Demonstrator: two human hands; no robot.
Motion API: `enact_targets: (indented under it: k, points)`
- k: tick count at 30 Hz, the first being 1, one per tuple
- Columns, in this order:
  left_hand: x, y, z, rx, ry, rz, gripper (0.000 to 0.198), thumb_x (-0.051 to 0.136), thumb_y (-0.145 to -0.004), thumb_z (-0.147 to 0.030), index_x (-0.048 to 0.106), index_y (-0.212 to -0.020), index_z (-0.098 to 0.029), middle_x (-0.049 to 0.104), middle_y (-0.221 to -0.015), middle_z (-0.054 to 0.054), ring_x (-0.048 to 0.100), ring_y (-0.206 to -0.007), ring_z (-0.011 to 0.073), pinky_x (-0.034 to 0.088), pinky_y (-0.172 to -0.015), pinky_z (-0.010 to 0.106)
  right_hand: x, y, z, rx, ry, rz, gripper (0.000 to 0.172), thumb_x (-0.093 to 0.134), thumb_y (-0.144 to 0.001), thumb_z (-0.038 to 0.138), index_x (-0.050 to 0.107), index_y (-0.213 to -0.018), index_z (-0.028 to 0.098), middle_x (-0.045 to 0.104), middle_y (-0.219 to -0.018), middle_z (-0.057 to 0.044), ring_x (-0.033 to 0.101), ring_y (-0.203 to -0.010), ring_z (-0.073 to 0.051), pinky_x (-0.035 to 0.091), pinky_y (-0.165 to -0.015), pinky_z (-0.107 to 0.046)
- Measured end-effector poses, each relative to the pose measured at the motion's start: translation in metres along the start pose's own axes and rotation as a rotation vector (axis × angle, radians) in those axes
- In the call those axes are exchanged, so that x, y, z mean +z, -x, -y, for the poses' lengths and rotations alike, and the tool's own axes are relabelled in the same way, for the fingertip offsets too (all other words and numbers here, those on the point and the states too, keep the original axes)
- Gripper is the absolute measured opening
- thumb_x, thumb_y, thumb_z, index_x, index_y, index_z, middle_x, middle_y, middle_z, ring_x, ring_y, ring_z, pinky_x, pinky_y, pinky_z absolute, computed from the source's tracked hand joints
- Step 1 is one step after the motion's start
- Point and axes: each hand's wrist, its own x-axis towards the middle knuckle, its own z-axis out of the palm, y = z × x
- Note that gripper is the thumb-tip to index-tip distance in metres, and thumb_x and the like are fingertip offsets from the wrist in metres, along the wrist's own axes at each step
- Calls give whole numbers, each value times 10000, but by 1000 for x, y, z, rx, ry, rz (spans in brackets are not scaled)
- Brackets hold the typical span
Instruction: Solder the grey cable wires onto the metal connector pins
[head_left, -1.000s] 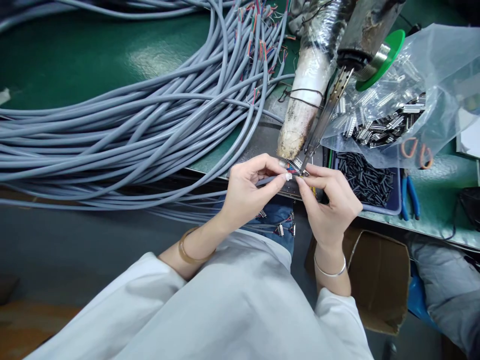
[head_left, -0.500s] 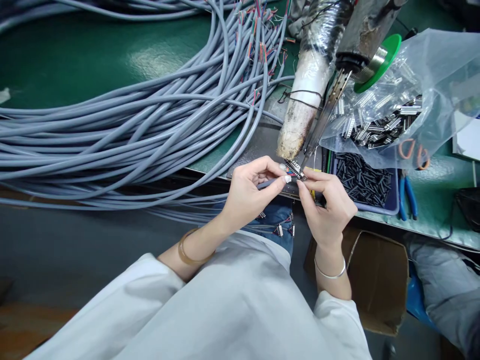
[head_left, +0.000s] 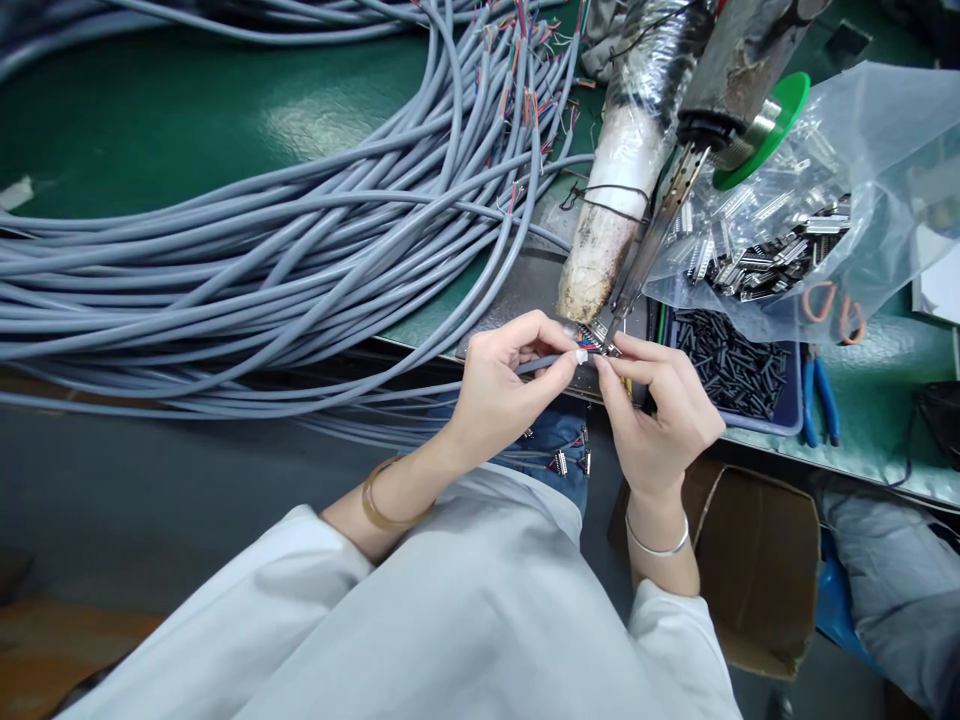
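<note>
My left hand (head_left: 499,385) pinches the end of a grey cable (head_left: 541,365) whose coloured wires fan out at its tip. My right hand (head_left: 660,405) is closed on a small metal connector (head_left: 602,340) pressed against those wires. Both meet right under the tip of a fixed soldering iron (head_left: 651,245), which slants down from a wrapped holder (head_left: 611,200). Thumb and fingers of each hand are pressed together.
A big bundle of grey cables (head_left: 262,240) covers the green bench (head_left: 150,110). A plastic bag of metal connectors (head_left: 795,230), a blue tray of black sleeves (head_left: 739,375), a green solder spool (head_left: 761,125) and blue-handled pliers (head_left: 821,395) lie to the right. A cardboard box (head_left: 757,560) stands below.
The hands have barely shifted; the connector and wire end stay at the iron's tip, a touch closer to it than half a second ago.
</note>
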Motion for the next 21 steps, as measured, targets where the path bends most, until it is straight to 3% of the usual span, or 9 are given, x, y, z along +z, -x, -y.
enact_targets:
  k: [13,16,18,21]
  points:
    - [0,3,1,-62,23,47,84,743,-815,-198,677,-778,-162,725,-826,37,689,-754,131,567,-681,207,-3,9,-3,-22,-13,30,139,715,-882,132,633,-878,243,801,-999,-25,780,-935,-170,633,-801,-276]
    - [1,3,1,-79,37,60,83,739,-779,-176,663,-751,-164,712,-789,31,696,-761,139,573,-690,212,-11,12,-2,73,-79,18,114,688,-906,140,663,-929,249,802,-982,-12,785,-850,-173,633,-678,-274]
    - [1,4,1,-95,47,62,89,736,-752,-156,650,-733,-166,706,-769,29,702,-772,144,575,-696,214,-20,14,0,123,-111,-78,114,702,-898,163,698,-948,266,788,-857,16,747,-654,-162,585,-529,-278]
    - [2,5,2,-126,58,55,103,742,-732,-155,639,-738,-164,709,-771,28,675,-708,121,544,-631,194,-32,13,6,109,-175,-365,77,716,-894,252,754,-955,281,638,-590,54,567,-414,-132,465,-396,-305]
